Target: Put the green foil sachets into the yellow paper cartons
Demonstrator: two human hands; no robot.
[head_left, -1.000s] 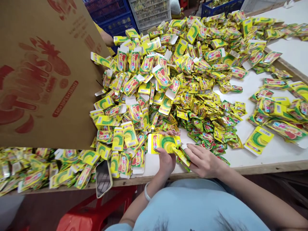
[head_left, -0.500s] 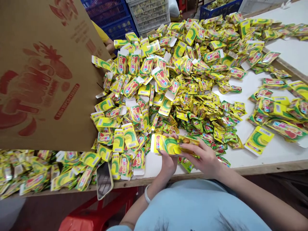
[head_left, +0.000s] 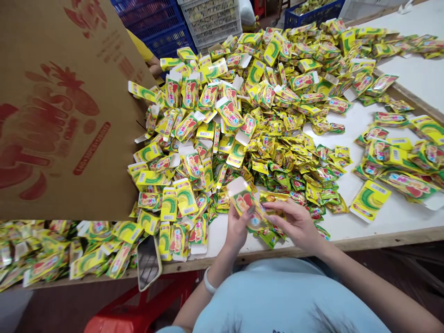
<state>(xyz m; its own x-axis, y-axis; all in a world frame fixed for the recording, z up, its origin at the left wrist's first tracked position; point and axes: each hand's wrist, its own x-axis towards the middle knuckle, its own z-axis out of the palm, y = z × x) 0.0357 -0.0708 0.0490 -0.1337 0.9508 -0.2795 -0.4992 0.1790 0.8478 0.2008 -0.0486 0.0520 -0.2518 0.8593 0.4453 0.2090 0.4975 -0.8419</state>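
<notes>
My left hand [head_left: 237,230] grips a small yellow-green printed carton [head_left: 244,200], tilted with its white end flap pointing up-left. My right hand [head_left: 297,223] pinches several yellow sachets [head_left: 274,197] against the carton's open end. Both hands hover over the near edge of the white table [head_left: 381,221]. More sachets [head_left: 268,237] lie under my hands. A large heap of the same cartons [head_left: 208,115] and loose sachets [head_left: 294,162] covers the table beyond.
A big brown cardboard box [head_left: 58,115] with red print lies at the left. A phone [head_left: 149,261] rests at the table edge. Blue and white crates [head_left: 187,21] stand at the back. A red stool [head_left: 135,310] is below. Flat cartons [head_left: 369,200] lie on the right.
The carton has turned from lying level to tilted, its white flap now up. My right hand has brought sachets from the table up to the carton's open end.
</notes>
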